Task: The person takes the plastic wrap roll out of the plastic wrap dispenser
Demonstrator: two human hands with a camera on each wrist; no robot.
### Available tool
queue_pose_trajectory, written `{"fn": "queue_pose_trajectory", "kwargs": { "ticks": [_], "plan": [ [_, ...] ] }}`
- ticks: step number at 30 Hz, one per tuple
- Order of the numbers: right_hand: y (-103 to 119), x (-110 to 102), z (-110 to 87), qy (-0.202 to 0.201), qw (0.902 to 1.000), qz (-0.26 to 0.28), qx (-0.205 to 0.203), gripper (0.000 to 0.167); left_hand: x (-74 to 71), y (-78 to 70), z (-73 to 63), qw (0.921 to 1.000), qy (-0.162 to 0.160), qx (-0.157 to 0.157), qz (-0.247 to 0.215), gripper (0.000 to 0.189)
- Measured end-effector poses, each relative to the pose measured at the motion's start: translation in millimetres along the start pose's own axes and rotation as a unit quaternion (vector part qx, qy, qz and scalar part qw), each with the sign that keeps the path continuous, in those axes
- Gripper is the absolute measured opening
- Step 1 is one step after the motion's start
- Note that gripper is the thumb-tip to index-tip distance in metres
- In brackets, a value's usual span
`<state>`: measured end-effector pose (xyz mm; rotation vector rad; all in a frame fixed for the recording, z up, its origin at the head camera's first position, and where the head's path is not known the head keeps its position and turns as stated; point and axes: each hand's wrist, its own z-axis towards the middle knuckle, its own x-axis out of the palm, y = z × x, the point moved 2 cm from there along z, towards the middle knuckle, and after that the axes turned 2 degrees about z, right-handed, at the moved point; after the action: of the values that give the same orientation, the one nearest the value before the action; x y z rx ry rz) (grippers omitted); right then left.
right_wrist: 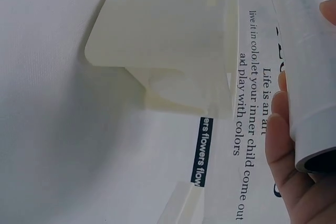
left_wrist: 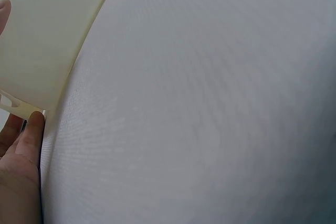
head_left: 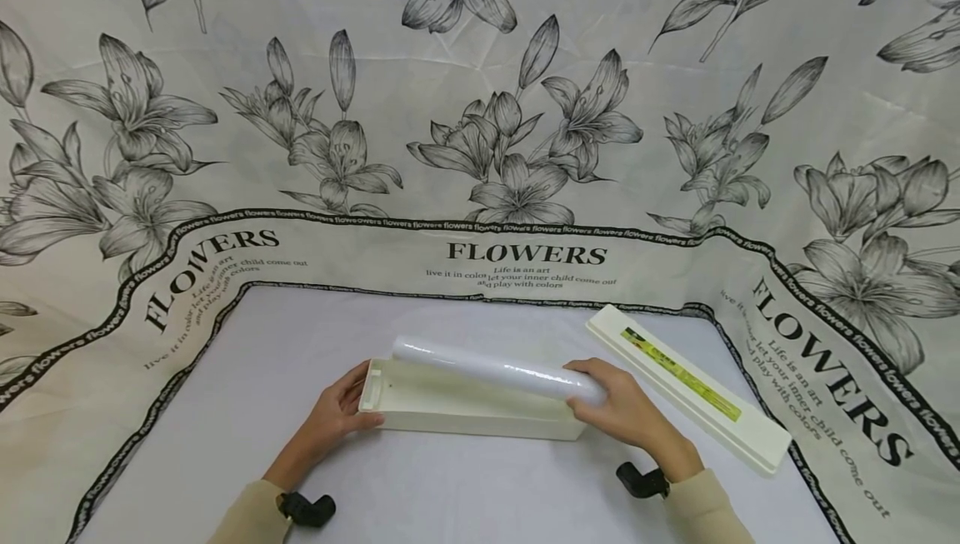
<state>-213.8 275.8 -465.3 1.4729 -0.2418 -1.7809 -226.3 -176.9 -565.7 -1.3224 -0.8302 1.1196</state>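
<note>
A long off-white plastic box (head_left: 480,425) without its lid lies across the table, its hollow side facing up. My left hand (head_left: 333,412) grips its left end, thumb at the front and fingers round the end; fingertips (left_wrist: 34,124) touch the corner in the left wrist view. My right hand (head_left: 626,402) holds the right end of a shiny white roll of cling film (head_left: 487,367). The roll slants over the box, its far end above the box's back left edge. A dark hollow core shows at the end of the roll (right_wrist: 310,124) in the right wrist view.
The box's long lid (head_left: 757,440), bearing a yellow-green label (head_left: 678,373), lies slanted at the right. White cloth (head_left: 225,411) covers the table. Behind and on both sides rises a flower-printed cloth (head_left: 390,152) with a black lettered border.
</note>
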Motion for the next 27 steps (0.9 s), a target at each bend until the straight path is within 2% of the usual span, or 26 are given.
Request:
{"fn": "queue_pose_trajectory", "kwargs": {
  "ticks": [16,27],
  "plan": [
    [-15.9,-15.0,-18.5,-0.050,0.9974,-0.025,0.045,0.046,1.7,-1.6,-0.1,0.9999,-0.005,-0.009,0.008,0.102],
    [-32.4,-28.6,-37.5,-0.079,0.9903,-0.046,0.104,0.048,0.6,2.7,0.5,1.0000,-0.006,-0.004,0.002,0.103]
  ]
}}
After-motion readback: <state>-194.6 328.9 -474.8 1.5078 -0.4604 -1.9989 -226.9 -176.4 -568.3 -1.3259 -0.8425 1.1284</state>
